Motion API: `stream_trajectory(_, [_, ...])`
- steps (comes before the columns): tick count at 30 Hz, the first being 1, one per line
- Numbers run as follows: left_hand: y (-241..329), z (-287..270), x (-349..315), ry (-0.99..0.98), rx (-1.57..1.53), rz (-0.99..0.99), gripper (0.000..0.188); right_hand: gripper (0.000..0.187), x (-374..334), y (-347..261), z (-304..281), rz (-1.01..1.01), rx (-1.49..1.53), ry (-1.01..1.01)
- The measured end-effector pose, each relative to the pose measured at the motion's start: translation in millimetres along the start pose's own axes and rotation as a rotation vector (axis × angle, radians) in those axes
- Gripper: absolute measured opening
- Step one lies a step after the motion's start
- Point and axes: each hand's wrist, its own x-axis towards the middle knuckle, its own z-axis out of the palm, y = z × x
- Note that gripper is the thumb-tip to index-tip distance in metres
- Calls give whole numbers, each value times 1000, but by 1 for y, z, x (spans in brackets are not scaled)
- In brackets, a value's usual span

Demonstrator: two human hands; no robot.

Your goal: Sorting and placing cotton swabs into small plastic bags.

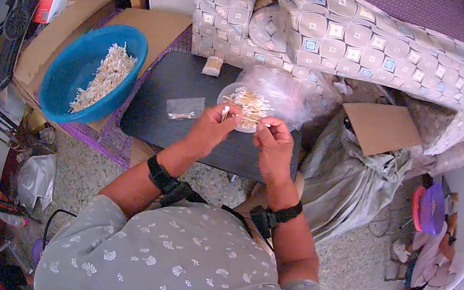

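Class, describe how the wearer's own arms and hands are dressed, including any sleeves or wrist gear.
The left hand and right hand are ungloved. The left wristband and right wristband are black, each with a bulky dark piece beside it. The short grey sleeves carry white fan-shaped prints; the forearms below are uncovered.

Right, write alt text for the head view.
A person's left hand and right hand hold cotton swabs by a dish of more on a dark table. A small clear bag of swabs lies to the left; farther left is a blue basin of swabs.
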Motion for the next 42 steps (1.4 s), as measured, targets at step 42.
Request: stream_trajectory(42, [-2,-6,1,-73,29,-49,13,16,-8,13,4,175,-195,-141])
